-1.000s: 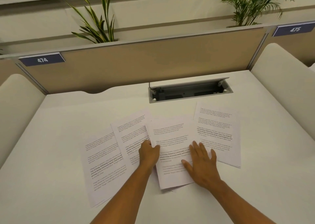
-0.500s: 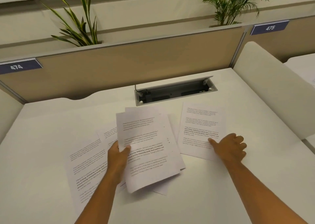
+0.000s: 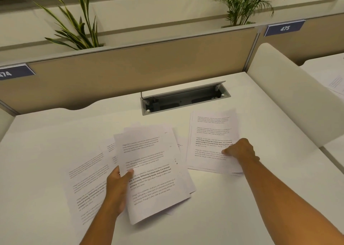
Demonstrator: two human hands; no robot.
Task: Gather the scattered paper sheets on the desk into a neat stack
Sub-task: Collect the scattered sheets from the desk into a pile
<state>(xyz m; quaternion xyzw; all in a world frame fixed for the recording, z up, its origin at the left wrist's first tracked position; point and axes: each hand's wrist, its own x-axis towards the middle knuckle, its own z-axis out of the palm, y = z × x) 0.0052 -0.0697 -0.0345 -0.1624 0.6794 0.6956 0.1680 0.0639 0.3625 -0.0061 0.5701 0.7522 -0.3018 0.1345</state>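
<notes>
Printed white paper sheets lie on a white desk point(image 3: 214, 216). My left hand point(image 3: 117, 187) grips the left edge of a loose bundle of sheets point(image 3: 154, 170) in the middle, thumb on top, the bundle tilted slightly off the desk. More sheets point(image 3: 87, 181) lie flat to the left, partly under my left forearm. On the right a separate small pile of sheets point(image 3: 210, 133) rests on the desk; my right hand point(image 3: 240, 149) has its fingers curled at the pile's right edge, pinching it.
An open cable tray point(image 3: 184, 99) is sunk into the desk behind the papers. A tan partition point(image 3: 130, 67) with plants above closes the back. A white side divider point(image 3: 290, 88) stands on the right, with another desk and paper beyond it.
My left hand has lifted and gathered the middle sheets into a bundle. My right hand moved from the middle sheet to the right pile and curled its fingers on that pile's edge.
</notes>
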